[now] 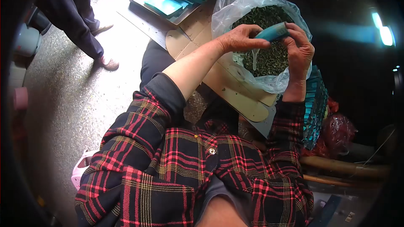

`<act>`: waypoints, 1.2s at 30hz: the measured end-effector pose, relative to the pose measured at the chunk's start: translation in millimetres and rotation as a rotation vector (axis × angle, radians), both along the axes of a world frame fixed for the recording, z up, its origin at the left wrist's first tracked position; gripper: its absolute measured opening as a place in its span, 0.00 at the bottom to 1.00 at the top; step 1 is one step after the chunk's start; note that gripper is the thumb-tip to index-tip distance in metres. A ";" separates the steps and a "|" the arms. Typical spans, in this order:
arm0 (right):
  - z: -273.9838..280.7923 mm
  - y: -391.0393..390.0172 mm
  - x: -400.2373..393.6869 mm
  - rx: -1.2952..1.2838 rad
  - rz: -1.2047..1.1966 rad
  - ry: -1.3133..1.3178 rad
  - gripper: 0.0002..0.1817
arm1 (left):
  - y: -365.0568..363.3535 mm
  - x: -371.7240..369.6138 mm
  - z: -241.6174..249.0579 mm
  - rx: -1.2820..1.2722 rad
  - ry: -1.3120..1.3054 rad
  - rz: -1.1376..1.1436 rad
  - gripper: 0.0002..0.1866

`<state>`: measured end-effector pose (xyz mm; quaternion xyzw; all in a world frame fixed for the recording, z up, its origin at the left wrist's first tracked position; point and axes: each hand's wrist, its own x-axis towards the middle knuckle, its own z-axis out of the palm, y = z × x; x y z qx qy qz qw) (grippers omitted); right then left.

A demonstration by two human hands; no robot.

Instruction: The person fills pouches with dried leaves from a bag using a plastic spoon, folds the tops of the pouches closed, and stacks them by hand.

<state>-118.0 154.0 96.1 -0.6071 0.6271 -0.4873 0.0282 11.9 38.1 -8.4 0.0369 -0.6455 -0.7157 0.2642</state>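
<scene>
Left hand: one end of a teal pouch pinched between thumb and fingers. Right hand: fingers curled over the pouch's other end, thumb set against its near side. Pouch: one, held aslant between both hands, above the leaves. Leaves: dark, loose, contained in a clear bag. Spoon: one, pale, seen just below the left hand; whether held or resting in the leaves cannot be told. Cardboard: partly overlapped by the bag. Tray: beyond the bag, spread with similar packets. Stack: teal, beside the bag, near the right forearm.

Handling, as judged: the pouch is best supported at both ends, with light, even pressure so that creasing is avoided. Over the bag, any shed leaf should be caught. The spoon should be kept clear of the fingers.
</scene>
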 end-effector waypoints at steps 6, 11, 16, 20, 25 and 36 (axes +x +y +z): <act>3.8 3.7 -1.5 -0.026 -0.061 0.068 0.10 | 2.9 -4.8 -0.8 -0.157 -0.048 0.236 0.33; -1.7 7.0 -1.0 0.070 -0.153 0.021 0.10 | 7.4 -4.0 -1.5 -0.347 -0.131 0.503 0.33; -12.5 0.0 18.3 0.033 -0.287 0.087 0.09 | 9.7 -4.6 -7.2 -0.448 -0.163 0.655 0.32; -19.3 -3.3 32.2 -0.062 -0.433 0.333 0.07 | 6.2 -6.7 -12.7 -0.535 -0.218 0.722 0.28; -18.2 3.4 25.4 -0.141 -0.402 0.202 0.04 | 8.1 -1.1 -6.7 -0.632 -0.118 0.740 0.28; 66.2 121.0 -78.1 -0.238 -0.742 0.546 0.04 | 3.6 5.2 -9.7 -0.496 -0.082 0.674 0.27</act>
